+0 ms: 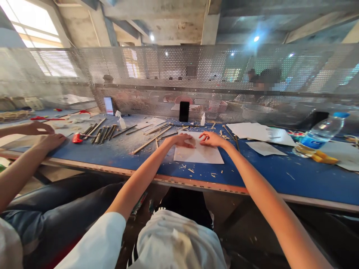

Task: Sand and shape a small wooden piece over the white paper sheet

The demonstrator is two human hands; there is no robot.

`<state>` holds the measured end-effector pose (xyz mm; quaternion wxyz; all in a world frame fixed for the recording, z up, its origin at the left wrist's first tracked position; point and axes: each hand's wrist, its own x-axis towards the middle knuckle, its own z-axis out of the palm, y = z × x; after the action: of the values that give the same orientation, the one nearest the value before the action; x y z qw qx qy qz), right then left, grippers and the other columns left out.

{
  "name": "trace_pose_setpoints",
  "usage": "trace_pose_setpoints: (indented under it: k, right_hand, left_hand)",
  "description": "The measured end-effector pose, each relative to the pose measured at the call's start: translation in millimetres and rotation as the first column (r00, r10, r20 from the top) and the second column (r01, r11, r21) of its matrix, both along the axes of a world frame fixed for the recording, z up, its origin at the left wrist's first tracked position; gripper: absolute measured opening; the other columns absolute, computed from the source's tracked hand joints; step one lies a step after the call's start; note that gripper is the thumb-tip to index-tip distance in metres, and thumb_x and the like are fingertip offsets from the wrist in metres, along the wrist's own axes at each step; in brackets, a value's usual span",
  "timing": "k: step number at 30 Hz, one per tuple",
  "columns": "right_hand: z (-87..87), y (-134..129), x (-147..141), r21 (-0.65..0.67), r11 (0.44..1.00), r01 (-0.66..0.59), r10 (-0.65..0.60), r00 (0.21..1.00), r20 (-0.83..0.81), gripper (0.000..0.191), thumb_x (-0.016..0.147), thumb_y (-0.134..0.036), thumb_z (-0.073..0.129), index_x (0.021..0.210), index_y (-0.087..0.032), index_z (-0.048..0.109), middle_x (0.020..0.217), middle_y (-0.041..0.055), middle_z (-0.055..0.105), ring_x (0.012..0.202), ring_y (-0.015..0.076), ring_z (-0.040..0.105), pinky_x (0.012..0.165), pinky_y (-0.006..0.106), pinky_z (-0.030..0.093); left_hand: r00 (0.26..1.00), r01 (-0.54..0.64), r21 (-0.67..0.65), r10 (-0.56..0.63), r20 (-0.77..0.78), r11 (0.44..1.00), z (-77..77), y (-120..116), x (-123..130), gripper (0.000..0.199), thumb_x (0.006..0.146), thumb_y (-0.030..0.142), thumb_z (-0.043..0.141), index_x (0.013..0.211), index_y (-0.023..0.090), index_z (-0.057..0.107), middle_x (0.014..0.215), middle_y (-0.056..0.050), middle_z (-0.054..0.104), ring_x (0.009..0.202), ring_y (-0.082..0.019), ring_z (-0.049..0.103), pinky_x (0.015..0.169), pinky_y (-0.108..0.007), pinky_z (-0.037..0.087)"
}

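A white sheet of paper (206,156) lies on the blue tabletop in front of me, with small pale shavings on and around it. My left hand (183,140) rests over the sheet's upper left part, fingers stretched out toward the middle. Across from it, my right hand (211,139) is at the sheet's upper right, its fingers bent and apart. Between the two hands some of the sheet shows. Neither hand visibly holds anything. Just behind the paper, several thin wooden sticks (153,140) lie scattered.
A black phone (184,111) and small white dropper bottle (202,119) stand behind the paper. On the right are loose sheets (265,148), a water bottle (319,134) and a yellow object (324,157). A co-worker's hands (52,140) are at left, near a red-handled item (77,138).
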<state>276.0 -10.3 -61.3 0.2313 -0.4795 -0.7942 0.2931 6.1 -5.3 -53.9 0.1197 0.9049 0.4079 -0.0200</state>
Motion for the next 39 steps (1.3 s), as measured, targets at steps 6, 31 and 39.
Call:
trace_pose_setpoints:
  k: [6,31,39]
  right_hand:
    - [2.0,-2.7,-1.5,0.043,0.998,0.039,-0.038,0.999,-0.031,0.04,0.077,-0.033,0.092,0.11,-0.018,0.074,0.093,0.0065,0.079,0.072,0.0164,0.067,0.062,0.025,0.051]
    - [-0.5,-0.6,-2.0,0.04,0.999,0.03,-0.031,0.999,0.011,0.035,0.075,-0.032,0.093,0.102,-0.019,0.075,0.09,0.0064,0.081,0.072,0.018,0.07,0.063,0.026,0.051]
    - [1.1,-3.4,-4.6,0.064,0.996,0.069,-0.068,0.997,-0.02,0.036,0.075,-0.033,0.091,0.105,-0.019,0.076,0.094,0.0064,0.081,0.073,0.017,0.068,0.063,0.026,0.05]
  left_hand:
    - [1.0,0.004,0.006,-0.004,0.01,1.0,-2.1,2.3,-0.7,0.092,0.094,0.074,0.063,0.17,0.027,0.041,0.172,-0.009,0.045,0.155,-0.038,0.038,0.127,-0.045,0.031]
    - [1.0,0.001,0.037,0.0,-0.011,0.999,-4.9,5.7,0.3,0.091,0.093,0.072,0.062,0.166,0.02,0.044,0.171,-0.014,0.045,0.15,-0.036,0.045,0.124,-0.04,0.035]
    - [1.0,-0.009,0.047,0.009,-0.014,0.999,-4.3,4.5,0.3,0.089,0.094,0.071,0.06,0.167,0.023,0.043,0.171,-0.012,0.046,0.151,-0.035,0.045,0.124,-0.041,0.035]
